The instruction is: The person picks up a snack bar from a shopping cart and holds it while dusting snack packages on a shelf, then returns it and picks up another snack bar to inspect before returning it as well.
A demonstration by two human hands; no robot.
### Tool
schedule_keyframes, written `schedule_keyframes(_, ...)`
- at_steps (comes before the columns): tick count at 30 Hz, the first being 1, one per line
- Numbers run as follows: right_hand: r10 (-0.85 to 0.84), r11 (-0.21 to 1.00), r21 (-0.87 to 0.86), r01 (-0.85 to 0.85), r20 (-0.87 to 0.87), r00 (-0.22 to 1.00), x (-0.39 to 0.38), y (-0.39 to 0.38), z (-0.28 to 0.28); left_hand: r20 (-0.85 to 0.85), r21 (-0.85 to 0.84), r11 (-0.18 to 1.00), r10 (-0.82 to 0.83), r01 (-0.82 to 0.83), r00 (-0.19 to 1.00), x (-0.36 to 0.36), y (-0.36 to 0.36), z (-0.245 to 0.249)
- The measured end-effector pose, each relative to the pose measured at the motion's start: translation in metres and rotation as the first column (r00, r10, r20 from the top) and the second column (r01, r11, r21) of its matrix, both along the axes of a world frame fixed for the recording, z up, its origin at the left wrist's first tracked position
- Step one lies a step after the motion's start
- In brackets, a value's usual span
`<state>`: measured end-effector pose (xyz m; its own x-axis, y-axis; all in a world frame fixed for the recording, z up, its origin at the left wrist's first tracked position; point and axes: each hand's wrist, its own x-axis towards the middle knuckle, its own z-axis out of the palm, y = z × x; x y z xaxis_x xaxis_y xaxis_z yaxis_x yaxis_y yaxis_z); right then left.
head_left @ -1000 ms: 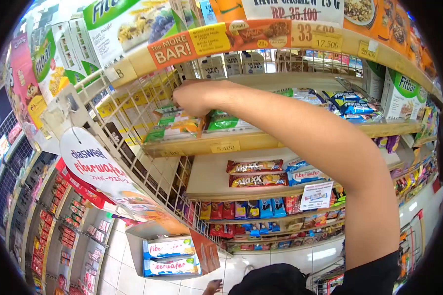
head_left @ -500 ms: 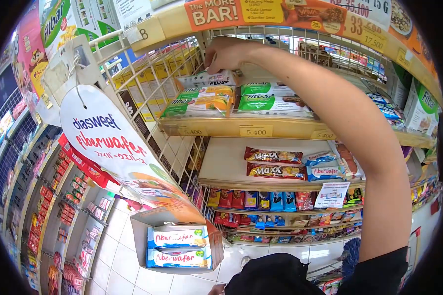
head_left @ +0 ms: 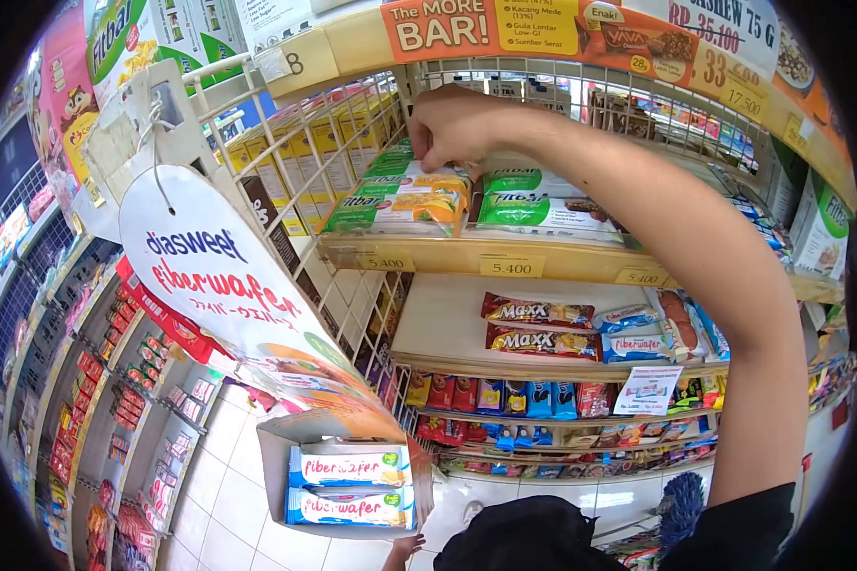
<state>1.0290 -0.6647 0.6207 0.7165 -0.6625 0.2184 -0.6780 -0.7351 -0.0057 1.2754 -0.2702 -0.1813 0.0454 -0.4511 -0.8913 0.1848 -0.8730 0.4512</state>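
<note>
My right hand (head_left: 452, 128) reaches onto the upper shelf from the right. Its fingers are closed at the rear edge of an orange-and-green Fitbar snack bar (head_left: 419, 203), which lies flat on the left stack. Beside that stack are green-and-white Fitbar bars (head_left: 533, 211). Only a small part of my left hand (head_left: 406, 548) shows, low at the bottom edge. Its fingers look stretched out and nothing shows in them. Above it hangs a cardboard display box (head_left: 272, 476) with two fiberwafer packs (head_left: 350, 466).
A large diasweet sign (head_left: 195, 252) hangs at the left, before the wire side rack (head_left: 300, 157). On the shelf below lie two Maxx bars (head_left: 538, 309) and small fiberwafer packs (head_left: 635, 344). The shelf's front rail (head_left: 448, 257) carries price labels. More stocked shelves (head_left: 86, 400) stand at far left.
The Fitbar bar that was tipped up in my right hand now lies flat on the left stack, front side up. My left hand shows a little more at the bottom. The view has shifted slightly.
</note>
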Motion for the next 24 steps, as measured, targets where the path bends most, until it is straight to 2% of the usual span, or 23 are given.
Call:
schedule_keyframes(3,-0.036,0.997,0.069,0.032,0.061,0.998,-0.002,-0.001,-0.004,-0.049,0.000,0.997,-0.078,0.078,0.996,0.002,-0.005,-0.017)
schedule_keyframes(6,-0.080,0.997,0.011,0.079,0.083,0.993,-0.005,-0.008,0.001,0.023,0.076,0.987,-0.145,0.143,0.989,-0.003,-0.001,-0.012)
schedule_keyframes(7,-0.150,0.989,0.029,0.148,0.078,0.986,-0.005,-0.011,0.001,0.045,0.099,0.983,-0.160,0.155,0.986,-0.004,0.002,-0.009)
schedule_keyframes(9,-0.284,0.958,0.061,0.280,0.067,0.956,-0.004,-0.017,-0.003,0.074,0.112,0.986,-0.130,0.121,0.989,-0.003,0.010,-0.004)
schedule_keyframes(10,-0.302,0.948,0.100,0.301,-0.010,0.953,-0.002,-0.023,-0.012,0.075,0.141,0.984,-0.118,0.106,0.990,-0.001,0.012,-0.002)
schedule_keyframes(11,-0.286,0.948,0.147,0.284,-0.008,0.958,-0.003,-0.026,-0.017,0.075,0.167,0.982,-0.103,0.090,0.992,0.000,0.014,0.000)
schedule_keyframes(13,-0.250,0.941,0.234,0.245,-0.008,0.968,-0.002,-0.019,-0.020,0.045,0.120,0.992,-0.040,0.035,0.998,0.005,0.016,0.008)
schedule_keyframes(14,-0.325,0.866,0.386,0.318,-0.050,0.944,0.003,-0.018,-0.013,0.022,0.100,0.995,-0.008,0.006,1.000,0.005,0.021,0.011)
schedule_keyframes(15,-0.311,0.885,0.341,0.317,-0.073,0.947,0.007,-0.019,-0.015,-0.004,0.084,0.996,0.022,-0.022,1.000,0.003,0.026,0.015)
schedule_keyframes(16,-0.303,0.902,0.294,0.317,-0.093,0.948,0.008,-0.021,-0.021,-0.034,0.069,0.998,0.009,-0.007,0.999,0.005,0.030,0.013)
schedule_keyframes(17,-0.302,0.915,0.246,0.320,-0.110,0.947,0.006,-0.025,-0.026,-0.019,-0.017,0.998,-0.066,0.066,0.998,0.010,0.026,0.011)
schedule_keyframes(18,-0.217,0.924,0.322,0.206,0.000,0.976,0.004,-0.031,-0.028,-0.001,-0.101,0.985,-0.139,0.138,0.990,0.015,0.029,-0.008)
schedule_keyframes(19,-0.250,0.881,0.421,0.216,0.026,0.968,0.007,-0.029,-0.024,0.021,-0.178,0.962,-0.206,0.207,0.978,0.009,0.031,-0.006)
schedule_keyframes(20,-0.284,0.826,0.520,0.217,0.051,0.958,0.011,-0.028,-0.019,-0.020,0.028,0.998,-0.055,0.056,0.998,0.005,0.026,-0.005)
schedule_keyframes(22,-0.289,0.916,0.314,0.250,0.085,0.953,-0.006,0.011,0.001,-0.006,0.072,0.990,-0.117,0.118,0.993,-0.004,0.026,0.002)
schedule_keyframes(23,-0.266,0.963,0.077,0.258,0.119,0.957,-0.018,0.031,-0.001,0.005,0.088,0.984,-0.158,0.157,0.987,-0.008,0.018,0.005)
schedule_keyframes(24,-0.242,0.970,0.009,0.242,0.062,0.968,-0.029,0.055,-0.001,0.069,0.092,0.971,-0.227,0.220,0.971,-0.016,0.015,0.010)
